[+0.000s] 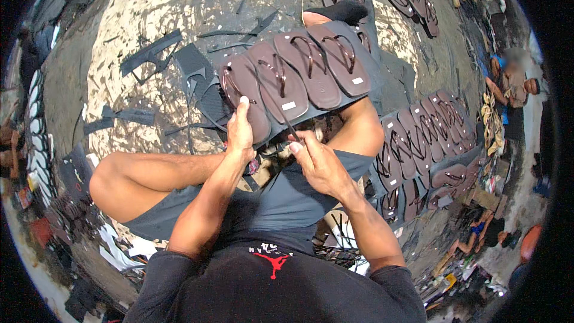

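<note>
On lap | left hand (240,127) clamps brown sandal (242,97) | right hand (317,161) pinches thin tool (286,124)

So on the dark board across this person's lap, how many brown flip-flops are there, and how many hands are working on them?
Brown rubber flip-flops lined up on the dark flat board: 4
Bare hands at the board's near edge: 2, the left hand and the right hand
Total: 6

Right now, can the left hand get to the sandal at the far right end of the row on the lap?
Probably yes, but not easily. The left hand presses the nearest brown sandal, and the far right sandal lies three sandals along. Nothing covers it, though the right hand works just below the row.
</note>
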Available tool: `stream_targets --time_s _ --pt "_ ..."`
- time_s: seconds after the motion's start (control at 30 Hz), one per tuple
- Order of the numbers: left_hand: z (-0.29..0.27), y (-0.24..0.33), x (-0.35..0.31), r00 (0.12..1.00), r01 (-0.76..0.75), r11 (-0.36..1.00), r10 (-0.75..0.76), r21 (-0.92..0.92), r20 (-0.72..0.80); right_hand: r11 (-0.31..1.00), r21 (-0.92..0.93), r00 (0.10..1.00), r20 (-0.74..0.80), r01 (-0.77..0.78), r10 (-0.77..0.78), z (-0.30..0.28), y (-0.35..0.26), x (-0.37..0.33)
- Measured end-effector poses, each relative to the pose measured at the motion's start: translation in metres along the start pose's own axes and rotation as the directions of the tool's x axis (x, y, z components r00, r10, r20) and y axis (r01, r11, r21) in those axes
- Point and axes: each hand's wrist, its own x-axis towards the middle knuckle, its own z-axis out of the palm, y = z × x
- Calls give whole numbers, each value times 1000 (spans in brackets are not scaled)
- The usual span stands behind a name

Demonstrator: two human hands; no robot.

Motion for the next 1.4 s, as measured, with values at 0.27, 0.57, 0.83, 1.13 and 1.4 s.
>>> stream_targets --time_s 0.27,0.57,0.83,1.13,1.4 --pt "15 41 -37 994 71 968 -47 -240 103 998 -67 999 -47 -6 2 4 -5 -49" --pt "37 46 -54 998 28 991 -20 -128 64 937 -348 951 -272 43 -145 34 1 -29" --pt "29 43 -47 996 -76 997 74 23 57 934 -345 948 -257 92 -189 46 2 29" --pt "21 40 -42 994 1 998 6 -59 113 838 -427 834 -274 340 -479 73 49 105" --pt "9 27 -40 999 33 999 -33 1 39 800 -554 878 -237 231 -417 66 70 185"
